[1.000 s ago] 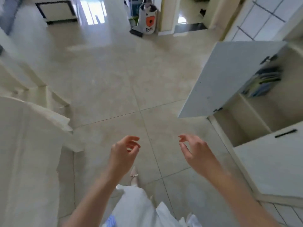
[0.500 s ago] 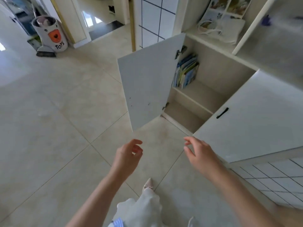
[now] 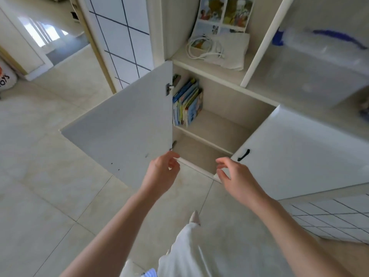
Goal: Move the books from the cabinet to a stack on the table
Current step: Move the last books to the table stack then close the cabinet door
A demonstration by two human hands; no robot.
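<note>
Several colourful thin books (image 3: 187, 102) stand upright, leaning, at the left end of the upper shelf inside the open white cabinet (image 3: 223, 124). My left hand (image 3: 161, 172) hovers in front of the cabinet's lower compartment with loosely curled fingers and holds nothing. My right hand (image 3: 235, 176) is level with it to the right, fingers also relaxed and empty, close to the edge of the shut right door. Both hands are well below the books and apart from them. The table is out of view.
The left cabinet door (image 3: 127, 124) swings wide open toward me. The right door (image 3: 303, 152) with a black handle (image 3: 244, 154) is shut. Above, an open shelf holds a white cable (image 3: 203, 47), a cloth bag and picture sheets. Tiled floor (image 3: 50, 186) spreads left.
The view has turned and closed in on the cabinet, which now fills the frame. Both hands stay raised and empty, now nearer the cabinet opening.
</note>
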